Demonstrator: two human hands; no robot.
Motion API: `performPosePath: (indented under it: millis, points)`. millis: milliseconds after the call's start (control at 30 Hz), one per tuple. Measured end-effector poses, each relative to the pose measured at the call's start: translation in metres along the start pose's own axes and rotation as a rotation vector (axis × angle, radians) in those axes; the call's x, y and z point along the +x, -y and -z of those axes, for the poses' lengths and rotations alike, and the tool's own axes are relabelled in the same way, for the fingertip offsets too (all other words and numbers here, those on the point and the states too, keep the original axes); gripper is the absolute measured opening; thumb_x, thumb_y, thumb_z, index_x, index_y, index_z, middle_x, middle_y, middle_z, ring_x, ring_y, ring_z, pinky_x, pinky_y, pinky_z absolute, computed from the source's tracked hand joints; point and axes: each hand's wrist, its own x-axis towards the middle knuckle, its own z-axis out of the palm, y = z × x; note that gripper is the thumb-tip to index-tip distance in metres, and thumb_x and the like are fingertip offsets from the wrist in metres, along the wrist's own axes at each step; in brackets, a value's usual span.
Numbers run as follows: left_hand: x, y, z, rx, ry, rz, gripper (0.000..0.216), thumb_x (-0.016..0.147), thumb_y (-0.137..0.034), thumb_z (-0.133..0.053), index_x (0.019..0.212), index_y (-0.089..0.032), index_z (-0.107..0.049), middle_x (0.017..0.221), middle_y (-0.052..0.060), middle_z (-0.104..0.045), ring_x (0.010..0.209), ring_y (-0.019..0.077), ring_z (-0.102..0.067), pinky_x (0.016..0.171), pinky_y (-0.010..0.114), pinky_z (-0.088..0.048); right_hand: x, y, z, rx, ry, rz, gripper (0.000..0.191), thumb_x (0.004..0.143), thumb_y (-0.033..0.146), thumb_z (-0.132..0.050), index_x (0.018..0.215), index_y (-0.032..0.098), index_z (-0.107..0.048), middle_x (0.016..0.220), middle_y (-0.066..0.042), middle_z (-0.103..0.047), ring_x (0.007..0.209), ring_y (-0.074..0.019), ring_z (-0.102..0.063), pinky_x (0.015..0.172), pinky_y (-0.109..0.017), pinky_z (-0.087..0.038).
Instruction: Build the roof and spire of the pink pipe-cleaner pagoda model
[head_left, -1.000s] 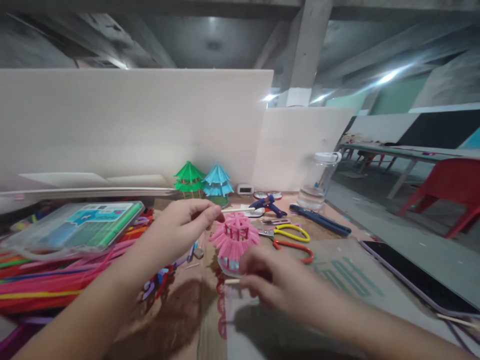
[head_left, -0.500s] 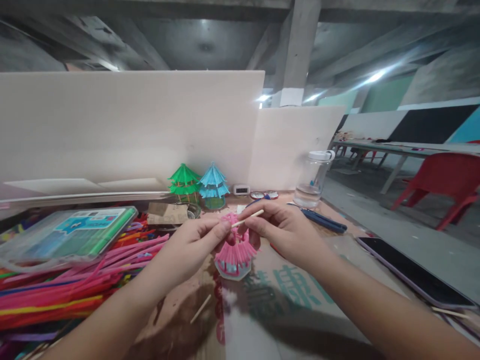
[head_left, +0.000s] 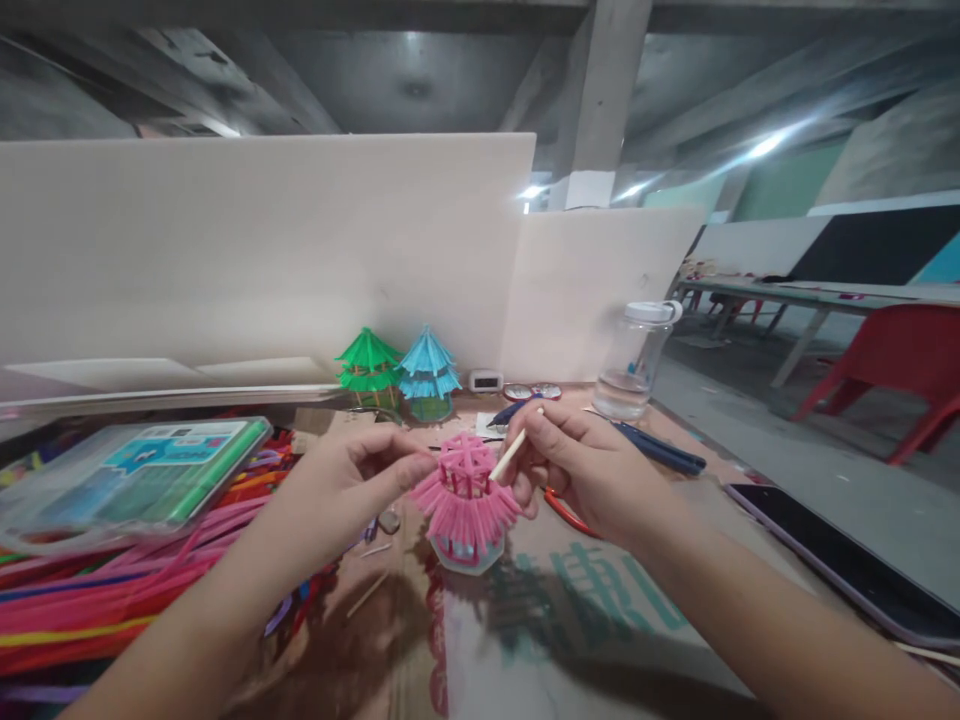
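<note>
A pink model pavilion, which looks made of pipe cleaners, stands upright on a pale, many-sided base between my hands. My left hand has thumb and forefinger closed at the upper left edge of its pink roof; the exact contact is hard to see. In the fingers of my right hand is a short pale wooden stick, slanting down to the left. Its lower end is close to the model's upper right side. Another thin stick lies on the table at the front left.
Colourful pipe cleaners and a clear plastic case lie at left. Green and blue pavilions stand behind, near a water bottle. A dark-handled tool, orange-handled tool and phone are at right.
My hands have moved apart from the stick they both held. My left hand has let go and come to the pink pavilion; the stick is tilted lower in my right hand.
</note>
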Motion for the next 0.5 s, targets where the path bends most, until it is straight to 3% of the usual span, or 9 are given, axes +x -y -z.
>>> performPosePath:
  millis: [167,267,367,500]
  points:
    - [-0.009,-0.019,-0.02,-0.01,0.006,-0.087,0.015,0.081,-0.032,-0.062,0.075,-0.023,-0.072,0.072,-0.003,-0.071,0.067,0.0146,-0.063,0.066,0.024,-0.049,-0.002,-0.007,-0.004,-0.01,0.01,-0.06,0.037,0.076,0.051,-0.073,0.075,0.017,-0.06,0.063,0.001,-0.065,0.048,-0.0073,-0.058,0.044,-0.017,-0.048]
    - [-0.013,-0.021,-0.018,0.038,0.01,-0.13,0.015,0.082,-0.03,-0.06,0.079,-0.026,-0.074,0.076,-0.003,-0.074,0.069,0.0151,-0.066,0.067,0.024,-0.051,-0.003,-0.006,-0.002,-0.025,0.035,-0.049,0.037,0.076,0.051,-0.072,0.074,0.017,-0.057,0.062,0.002,-0.064,0.049,-0.0077,-0.059,0.046,-0.018,-0.049]
    - [-0.012,-0.013,0.002,0.145,-0.128,-0.129,0.02,0.082,-0.033,-0.056,0.09,-0.026,-0.074,0.081,-0.001,-0.074,0.071,0.017,-0.066,0.065,0.026,-0.052,-0.004,0.003,0.006,-0.089,-0.038,0.04,0.036,0.078,0.051,-0.07,0.075,0.018,-0.057,0.066,0.001,-0.067,0.052,-0.0091,-0.062,0.051,-0.02,-0.052]
    - [-0.002,0.002,0.041,0.262,-0.32,0.02,0.025,0.079,-0.037,-0.056,0.092,-0.023,-0.073,0.082,0.001,-0.075,0.074,0.0195,-0.067,0.066,0.027,-0.052,-0.006,0.017,0.018,-0.179,-0.129,0.114,0.033,0.078,0.051,-0.07,0.08,0.021,-0.057,0.07,-0.001,-0.07,0.053,-0.0117,-0.064,0.051,-0.023,-0.054]
